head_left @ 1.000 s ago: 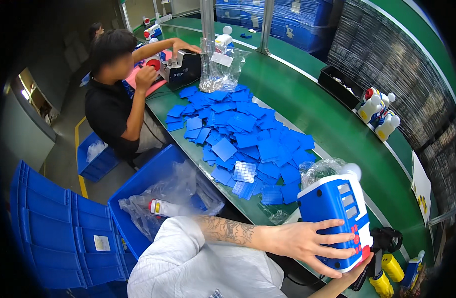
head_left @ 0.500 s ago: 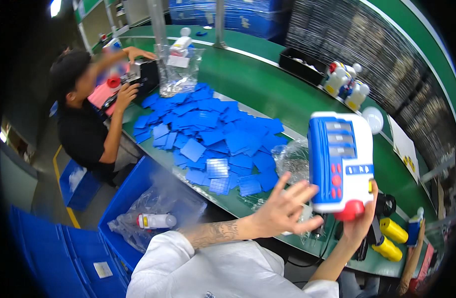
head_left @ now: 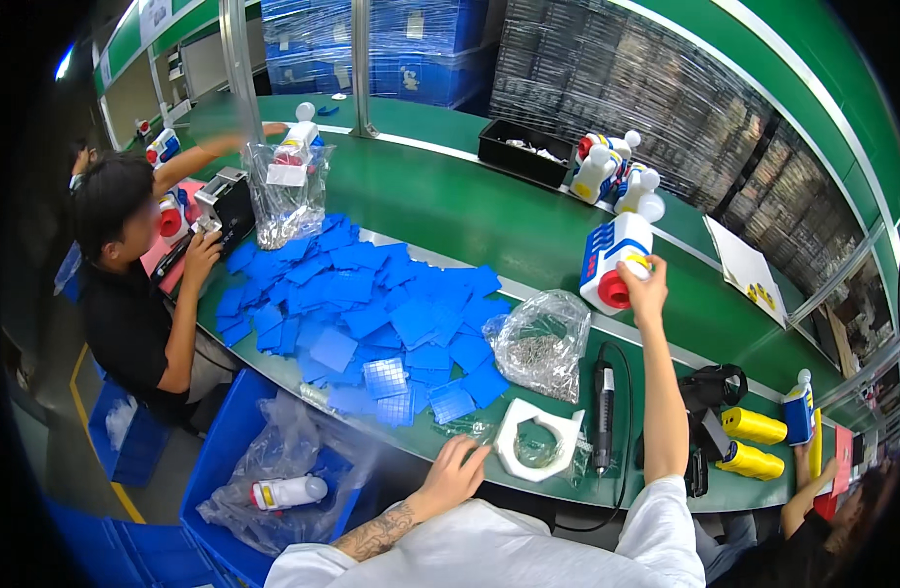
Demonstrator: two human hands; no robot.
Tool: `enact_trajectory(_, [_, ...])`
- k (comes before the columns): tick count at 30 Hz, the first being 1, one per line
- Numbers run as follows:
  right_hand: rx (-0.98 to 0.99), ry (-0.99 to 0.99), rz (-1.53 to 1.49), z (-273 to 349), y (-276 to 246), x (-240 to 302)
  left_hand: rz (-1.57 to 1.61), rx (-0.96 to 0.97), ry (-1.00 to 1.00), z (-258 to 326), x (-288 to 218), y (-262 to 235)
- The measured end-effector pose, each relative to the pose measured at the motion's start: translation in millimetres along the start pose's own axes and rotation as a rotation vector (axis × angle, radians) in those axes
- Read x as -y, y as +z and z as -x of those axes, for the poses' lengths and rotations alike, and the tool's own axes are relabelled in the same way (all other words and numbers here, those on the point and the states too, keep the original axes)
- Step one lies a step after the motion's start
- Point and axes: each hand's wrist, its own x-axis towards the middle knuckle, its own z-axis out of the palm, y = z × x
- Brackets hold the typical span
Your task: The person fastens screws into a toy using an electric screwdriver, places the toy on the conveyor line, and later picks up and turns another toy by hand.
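My right hand [head_left: 645,284] reaches out over the bench and grips a white and blue plastic device [head_left: 622,245] by its near side. A round red part [head_left: 613,290] faces me at the device's end. My left hand [head_left: 455,470] is at the bench's front edge, fingers loosely bent and apart, with nothing visible in it. Close to it lies a white frame with a round opening [head_left: 509,438]. An electric screwdriver [head_left: 603,412] lies to the frame's right, and behind it sits a clear bag of small metal parts [head_left: 543,348].
Many thin blue plates [head_left: 372,304] are heaped left of centre. Several similar devices [head_left: 612,176] stand at the back beside a black bin [head_left: 524,152]. Yellow cylinders [head_left: 754,425] lie at right. A blue crate [head_left: 215,470] stands below left. Co-workers [head_left: 126,294] sit at both sides.
The device has gone from near my chest to the far part of the bench in my right hand. My left hand has left it and dropped to the bench's front edge.
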Motion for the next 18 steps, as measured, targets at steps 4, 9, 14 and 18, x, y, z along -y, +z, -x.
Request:
enact_trajectory(4, [0.002,-0.131,0.149,-4.2,18.4,-26.3,-0.116,-0.006,0.063,5.2,6.8,6.2])
enact_trajectory(9, [0.033,-0.213,0.219,-10.3,33.4,-37.2,-0.185,-0.067,0.072,5.8,9.8,18.0])
enact_trajectory(14, [0.038,-0.219,0.237,-12.8,17.7,-47.0,-0.223,-0.083,0.067,2.5,11.1,24.2])
enact_trajectory(18, [-0.021,-0.194,0.304,-13.7,15.1,-51.2,-0.265,-0.083,0.057,2.9,12.1,24.0])
